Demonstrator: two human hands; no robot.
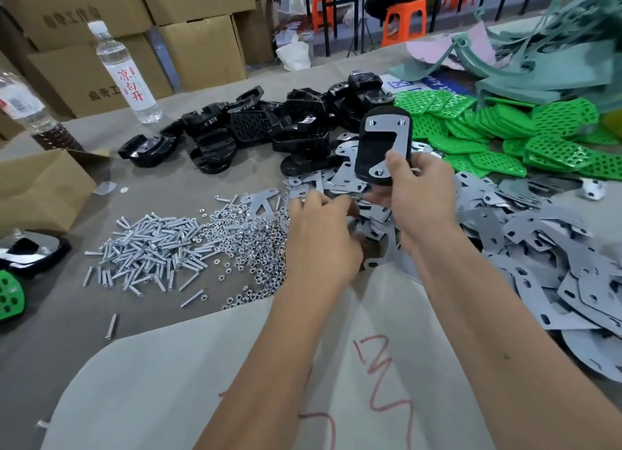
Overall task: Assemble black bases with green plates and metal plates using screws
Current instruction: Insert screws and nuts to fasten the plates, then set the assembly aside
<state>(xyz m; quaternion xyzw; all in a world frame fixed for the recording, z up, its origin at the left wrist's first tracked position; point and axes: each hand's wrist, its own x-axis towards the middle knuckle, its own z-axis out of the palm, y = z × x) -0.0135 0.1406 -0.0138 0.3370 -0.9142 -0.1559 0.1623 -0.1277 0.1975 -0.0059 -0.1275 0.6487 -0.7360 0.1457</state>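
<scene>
Holding the black oval base with its grey metal plate (383, 146) upright, the right hand (420, 193) pinches its lower end, while the left hand (319, 234), fingers curled with its grip hidden, reaches just beside the silver nuts (255, 244).

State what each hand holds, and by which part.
Right hand grips the black base with its metal plate by the lower end. Left hand reaches into the nuts; any hold cannot be told.

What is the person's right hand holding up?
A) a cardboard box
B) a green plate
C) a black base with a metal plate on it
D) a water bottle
C: the right hand grips a black base with a shiny metal plate lying flat on its face, raised above the piles.
</scene>
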